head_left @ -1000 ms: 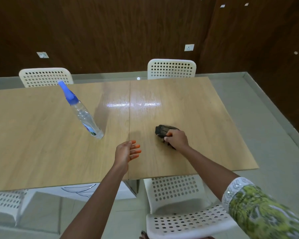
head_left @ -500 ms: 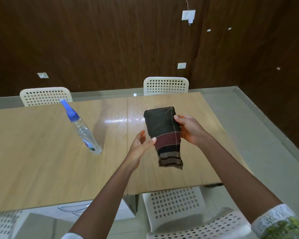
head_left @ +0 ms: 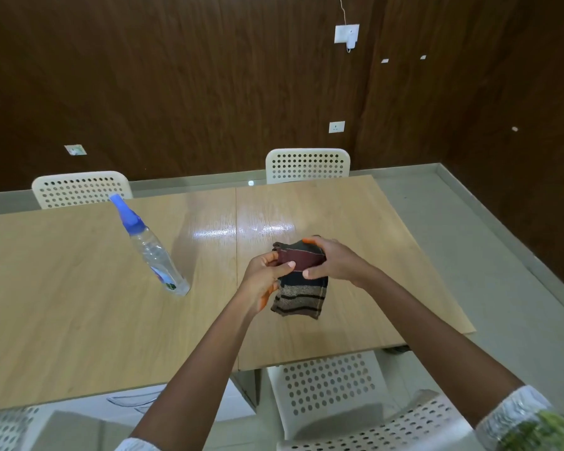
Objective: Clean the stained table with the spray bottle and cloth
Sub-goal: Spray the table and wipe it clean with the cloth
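Now lifted off the table (head_left: 79,304), the cloth (head_left: 302,288) is gripped by left hand (head_left: 264,278) and right hand (head_left: 334,260), being refolded above it; spray bottle (head_left: 153,249) stands untouched at left, so wiping is not begun.

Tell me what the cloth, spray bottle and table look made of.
Cloth: woven fabric, matte, limp, with striped bands. Spray bottle: clear plastic body, glossy, with an opaque blue plastic nozzle. Table: wood-grain top, probably laminate; a smooth sheen reflects the ceiling light.

A plain meeting or dining room: long wooden table (head_left: 79,304), perforated white plastic chairs (head_left: 307,165), wood-panelled wall (head_left: 209,92).
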